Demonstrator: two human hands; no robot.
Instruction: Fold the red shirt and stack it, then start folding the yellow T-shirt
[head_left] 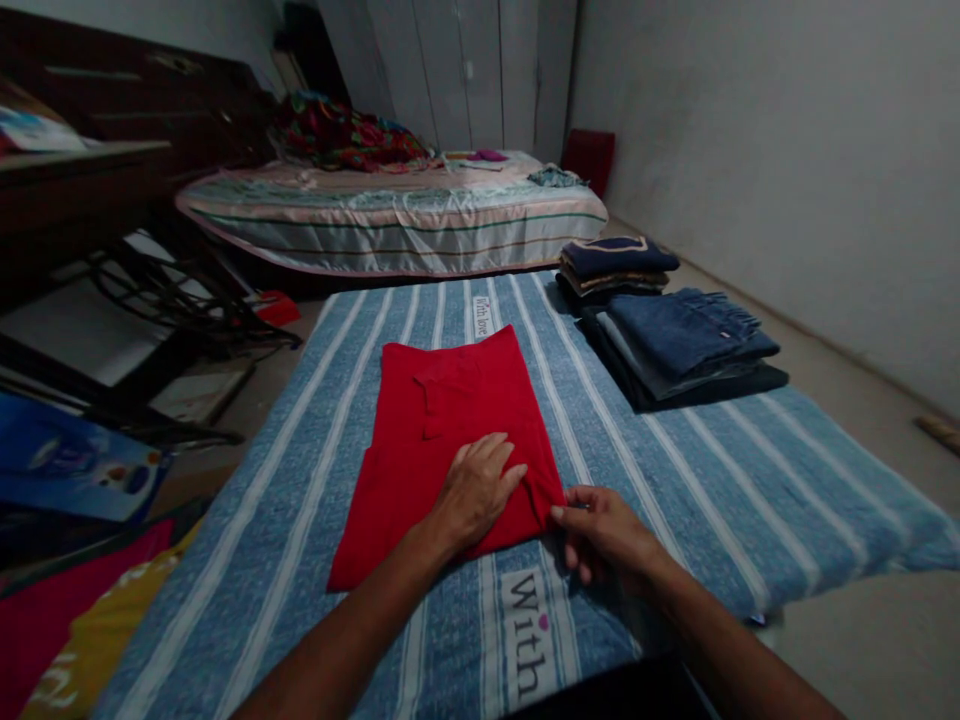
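Observation:
A red shirt (420,490) lies partly folded on a table covered with a blue striped cloth (300,480). Its lower part is turned up over the rest, and a sleeve or collar-like piece shows above the fold. My left hand (476,490) rests flat on the red fabric with fingers stretched out, near the right side. At the shirt's lower right corner, my right hand (604,530) pinches the edge of the fabric between thumb and fingers.
A stack of folded jeans (682,335) sits at the right of the table, with a pile of folded dark clothes (619,258) behind it. Beyond stands a bed (405,220) with a colourful blanket. A sewing-machine stand (150,280) and bright fabrics (97,620) are at left.

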